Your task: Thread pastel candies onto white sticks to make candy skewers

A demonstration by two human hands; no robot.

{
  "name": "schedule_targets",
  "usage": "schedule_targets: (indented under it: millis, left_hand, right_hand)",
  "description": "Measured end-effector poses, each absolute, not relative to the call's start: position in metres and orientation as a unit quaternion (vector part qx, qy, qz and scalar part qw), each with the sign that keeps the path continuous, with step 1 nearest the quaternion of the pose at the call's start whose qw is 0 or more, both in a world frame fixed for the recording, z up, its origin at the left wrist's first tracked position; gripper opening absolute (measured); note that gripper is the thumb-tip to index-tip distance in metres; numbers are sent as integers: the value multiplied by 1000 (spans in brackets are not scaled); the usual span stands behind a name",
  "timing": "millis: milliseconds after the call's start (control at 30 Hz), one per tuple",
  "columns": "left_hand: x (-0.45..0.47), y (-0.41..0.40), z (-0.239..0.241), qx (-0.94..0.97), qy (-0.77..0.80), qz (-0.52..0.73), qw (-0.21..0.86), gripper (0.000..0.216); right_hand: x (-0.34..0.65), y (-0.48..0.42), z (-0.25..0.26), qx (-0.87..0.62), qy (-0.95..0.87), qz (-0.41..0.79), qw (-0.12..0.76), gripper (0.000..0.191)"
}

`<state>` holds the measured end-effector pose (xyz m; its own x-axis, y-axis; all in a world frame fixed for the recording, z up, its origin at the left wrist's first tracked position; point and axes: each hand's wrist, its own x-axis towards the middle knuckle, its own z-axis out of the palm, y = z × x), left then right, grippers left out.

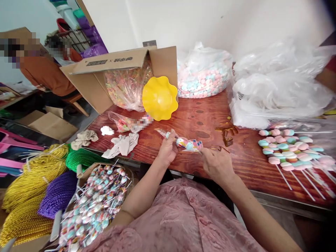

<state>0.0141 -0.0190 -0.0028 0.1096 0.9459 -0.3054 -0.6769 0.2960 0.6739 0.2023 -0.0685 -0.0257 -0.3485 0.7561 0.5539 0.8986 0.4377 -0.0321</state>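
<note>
Over the front edge of the wooden table (199, 122) both my hands hold one wrapped candy stick (187, 143) in a clear printed sleeve. My left hand (167, 148) is closed round its left end, thumb up. My right hand (215, 162) pinches the sleeve's right end, fingers closed. Several gold twist ties (227, 134) lie just beyond my right hand.
A yellow wavy bowl (159, 98) leans on an open carton (118, 75) of bagged candy. Marshmallow sticks (291, 152) lie at right beside plastic bags (278, 87). A box of wrapped lollipops (94, 206) and coloured cord bundles (34, 185) sit lower left. Another person (44, 71) sits far left.
</note>
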Motion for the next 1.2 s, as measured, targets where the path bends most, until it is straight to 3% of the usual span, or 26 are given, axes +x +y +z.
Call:
schedule_targets:
  millis: [233,467,633,833,933,1200]
  left_hand:
    - [18,-43,6,245,328,558,721,44]
    - [2,-36,7,143,281,573,756,33]
    - [-1,-26,-5,76,284,592,751,36]
    - [3,-29,-20,133,284,560,767,43]
    - [4,-29,-25,144,277,551,774,43]
    - [-4,-24,-35,122,251,578,767,35]
  right_hand:
    - [178,-88,-29,-485,-801,-190,294,25]
    - [176,-84,-39,-461,-806,-163,332,24]
    - [177,-80,-37,-466,-824,-125,298,24]
    - [168,-78,-40,-498,-829,-98,233,23]
    - [167,-77,-38,-523,-823,-23,219,24]
    - [163,-75,-18,-473,-753,339,306,35]
